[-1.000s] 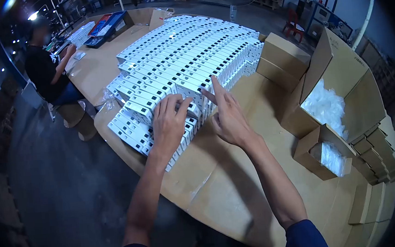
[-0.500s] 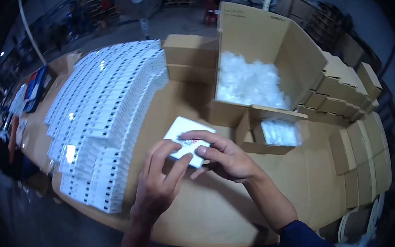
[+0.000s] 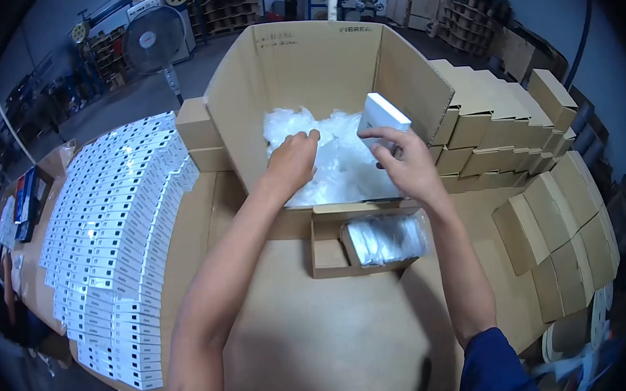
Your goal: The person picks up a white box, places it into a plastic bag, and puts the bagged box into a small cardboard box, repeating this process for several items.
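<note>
1. Head view: the right hand (image 3: 407, 162) is clamped on a white box (image 3: 386, 112), thumb on one side and fingers on another. The box stands on edge, slightly tilted, in front of the right part of the big carton (image 3: 313, 59).
2. The left hand (image 3: 292, 162) is at the clear plastic (image 3: 344, 169) heaped in that carton, fingers curled. Whether it grips any of the plastic cannot be told. The two hands are apart, with plastic showing between them.
3. The big carton is open toward the person and stands near the middle of the far edge of the bench (image 3: 317, 342).
4. Just in front of it, nearer the bench's near edge, is a small carton (image 3: 328, 272). A shiny wrapped pack (image 3: 388, 239) fills its right part.
5. A stack of white boxes (image 3: 102, 227), in close rows, runs from the bench's near left corner toward the far edge.
6. Brown cartons (image 3: 570, 241) are piled along the right edge. Another brown carton (image 3: 195, 124) sits just left of the big one.
7. Beyond the far edge, to the left, is a fan (image 3: 155, 40).
</note>
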